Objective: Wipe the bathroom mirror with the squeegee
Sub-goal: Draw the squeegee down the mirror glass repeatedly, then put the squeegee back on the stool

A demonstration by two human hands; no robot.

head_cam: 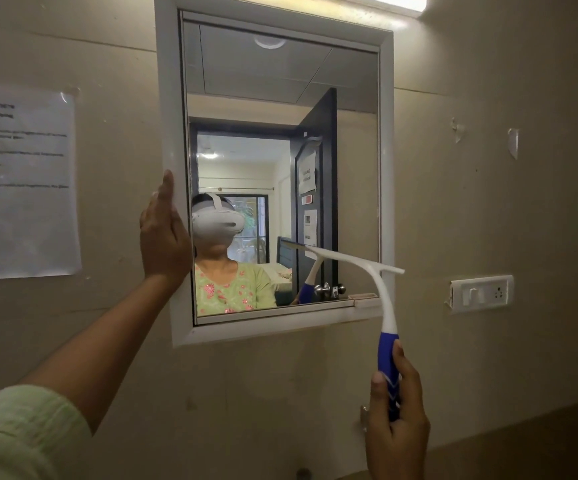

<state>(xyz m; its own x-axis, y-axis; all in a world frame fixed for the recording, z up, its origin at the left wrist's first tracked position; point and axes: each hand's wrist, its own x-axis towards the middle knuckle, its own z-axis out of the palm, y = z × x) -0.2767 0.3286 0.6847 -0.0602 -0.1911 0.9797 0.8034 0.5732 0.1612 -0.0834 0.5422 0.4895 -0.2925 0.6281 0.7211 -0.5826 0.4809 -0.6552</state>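
Observation:
The bathroom mirror (280, 81) hangs on the wall in a white frame (168, 98). My right hand (396, 420) grips the blue handle of a white squeegee (386, 306). Its blade lies slanted against the lower right part of the glass, and its right tip reaches past the frame's right side. My left hand (163, 233) rests flat against the left side of the frame, fingers pointing up. The glass reflects a person in a white headset and green top, an open dark door and a bright room.
A printed paper sheet (21, 181) is taped to the beige wall left of the mirror. A white switch and socket plate (481, 293) sits to the right. A tube light (384, 1) glows above. Torn tape scraps (513, 142) cling at upper right.

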